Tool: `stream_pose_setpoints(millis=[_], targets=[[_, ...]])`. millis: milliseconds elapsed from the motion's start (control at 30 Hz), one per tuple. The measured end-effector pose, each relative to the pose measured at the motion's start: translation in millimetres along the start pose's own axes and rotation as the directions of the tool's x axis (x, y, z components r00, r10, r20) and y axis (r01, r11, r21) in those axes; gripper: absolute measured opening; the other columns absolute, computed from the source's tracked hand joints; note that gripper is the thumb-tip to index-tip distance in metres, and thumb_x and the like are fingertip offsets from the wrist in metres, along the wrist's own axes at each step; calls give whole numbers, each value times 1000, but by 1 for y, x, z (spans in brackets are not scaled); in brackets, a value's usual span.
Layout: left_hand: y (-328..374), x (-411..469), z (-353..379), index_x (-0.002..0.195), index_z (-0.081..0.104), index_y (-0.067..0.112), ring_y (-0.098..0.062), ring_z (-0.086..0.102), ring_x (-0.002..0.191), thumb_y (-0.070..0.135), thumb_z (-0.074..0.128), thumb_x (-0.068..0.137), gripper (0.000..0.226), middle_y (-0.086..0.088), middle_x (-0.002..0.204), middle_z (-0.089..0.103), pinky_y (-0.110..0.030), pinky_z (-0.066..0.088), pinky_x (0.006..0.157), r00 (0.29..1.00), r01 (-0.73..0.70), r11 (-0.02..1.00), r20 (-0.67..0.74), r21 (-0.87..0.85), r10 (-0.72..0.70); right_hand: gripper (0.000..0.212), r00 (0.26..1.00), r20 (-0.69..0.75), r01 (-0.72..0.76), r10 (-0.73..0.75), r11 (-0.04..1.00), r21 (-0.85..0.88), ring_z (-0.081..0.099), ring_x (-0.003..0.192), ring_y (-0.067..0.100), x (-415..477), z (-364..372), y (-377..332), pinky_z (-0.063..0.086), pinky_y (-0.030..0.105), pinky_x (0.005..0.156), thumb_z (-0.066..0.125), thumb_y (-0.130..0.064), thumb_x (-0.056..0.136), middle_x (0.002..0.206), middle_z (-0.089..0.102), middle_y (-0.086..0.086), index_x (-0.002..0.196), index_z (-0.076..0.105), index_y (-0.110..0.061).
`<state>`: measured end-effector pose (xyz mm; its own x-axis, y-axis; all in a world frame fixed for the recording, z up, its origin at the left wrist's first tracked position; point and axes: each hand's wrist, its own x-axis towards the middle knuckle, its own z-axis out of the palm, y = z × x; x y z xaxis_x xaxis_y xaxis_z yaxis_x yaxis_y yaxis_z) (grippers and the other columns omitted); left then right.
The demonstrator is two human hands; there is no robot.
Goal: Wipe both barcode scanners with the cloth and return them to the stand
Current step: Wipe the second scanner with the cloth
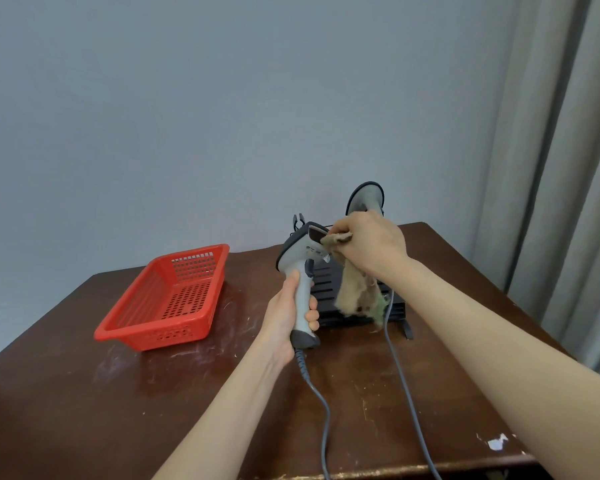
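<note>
My left hand (286, 315) grips the handle of a grey barcode scanner (300, 258), held upright above the table with its head pointing right. My right hand (371, 244) holds a frayed tan cloth (355, 292) and presses a fold of it against the scanner's dark front window. The rest of the cloth hangs down. A second grey scanner (366, 197) sits upright in the black stand (326, 289) behind my right hand, mostly hidden. Grey cables (400, 375) run from both scanners toward the table's front edge.
A red perforated plastic basket (168, 299) sits on the left part of the dark brown wooden table (84, 393). A grey wall stands behind. A pale curtain (565, 168) hangs at the right, close to the table's right edge.
</note>
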<state>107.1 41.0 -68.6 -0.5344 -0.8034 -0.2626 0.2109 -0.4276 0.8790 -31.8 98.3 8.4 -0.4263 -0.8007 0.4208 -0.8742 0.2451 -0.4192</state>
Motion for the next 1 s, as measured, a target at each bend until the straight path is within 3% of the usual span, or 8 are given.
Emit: stream_pose_setpoints(millis=[200, 300, 400, 467, 567, 633, 733, 1000], targets=[[5, 0, 3, 107, 55, 12, -12, 38, 38, 41, 50, 95, 32, -5, 59, 48, -21, 36, 34, 999, -46, 996, -14, 73, 47, 14, 993, -114, 3, 23, 975, 220, 58, 82, 16, 1, -2, -11, 50, 32, 67, 57, -28, 88, 82, 67, -5, 90, 71, -29], [7, 0, 2, 109, 54, 11, -12, 38, 37, 40, 52, 95, 32, -5, 61, 48, -20, 36, 35, 999, -49, 996, -16, 71, 50, 19, 993, -121, 21, -8, 994, 106, 58, 87, 20, -3, -2, -8, 48, 34, 68, 52, -29, 90, 88, 67, -3, 95, 71, -29], [8, 0, -3, 110, 56, 9, -11, 39, 37, 39, 50, 96, 34, -3, 56, 50, -20, 36, 35, 998, -55, 995, -9, 86, 56, 22, 1000, -7, -2, 1, 995, -104, 55, 87, 24, 0, -4, -3, 43, 31, 66, 53, -21, 89, 93, 63, -1, 100, 71, -29], [8, 0, -7, 108, 57, 9, -10, 39, 37, 41, 50, 96, 35, -2, 55, 49, -20, 36, 34, 999, -43, 998, -6, 48, 43, 25, 997, 77, -6, 18, 988, -156, 54, 86, 24, 3, -7, -3, 48, 33, 69, 52, -10, 86, 99, 62, 1, 99, 71, -22], [11, 1, -10, 100, 58, 12, -9, 38, 35, 43, 49, 95, 33, -1, 55, 48, -18, 35, 32, 1000, -22, 1000, 7, -11, 22, 29, 993, 108, -46, 50, 998, -36, 59, 97, 29, 2, -8, 0, 52, 37, 78, 49, -6, 88, 109, 64, 5, 106, 69, -17], [12, 0, -11, 98, 58, 12, -9, 37, 34, 43, 49, 95, 32, -1, 55, 47, -18, 35, 31, 1000, -19, 1000, 10, -13, 19, 28, 998, 2, -62, 62, 992, 108, 60, 99, 28, 0, -7, 0, 53, 39, 78, 50, -13, 90, 107, 65, 5, 113, 66, -20], [11, -2, -11, 95, 56, 12, -9, 37, 33, 42, 50, 95, 31, -1, 54, 46, -18, 35, 31, 1000, -12, 1000, 5, -20, 13, 20, 991, -119, -33, 62, 972, 234, 61, 94, 25, -1, -6, -3, 54, 41, 77, 57, -20, 88, 95, 70, 5, 102, 70, -19], [7, -6, -4, 104, 56, 10, -9, 37, 35, 42, 47, 96, 35, -2, 54, 47, -19, 35, 32, 999, -10, 1000, 34, 2, 10, 23, 995, -102, 4, 8, 993, 118, 58, 89, 22, -3, 2, -7, 46, 33, 67, 54, -32, 89, 88, 68, 3, 95, 72, -19]])
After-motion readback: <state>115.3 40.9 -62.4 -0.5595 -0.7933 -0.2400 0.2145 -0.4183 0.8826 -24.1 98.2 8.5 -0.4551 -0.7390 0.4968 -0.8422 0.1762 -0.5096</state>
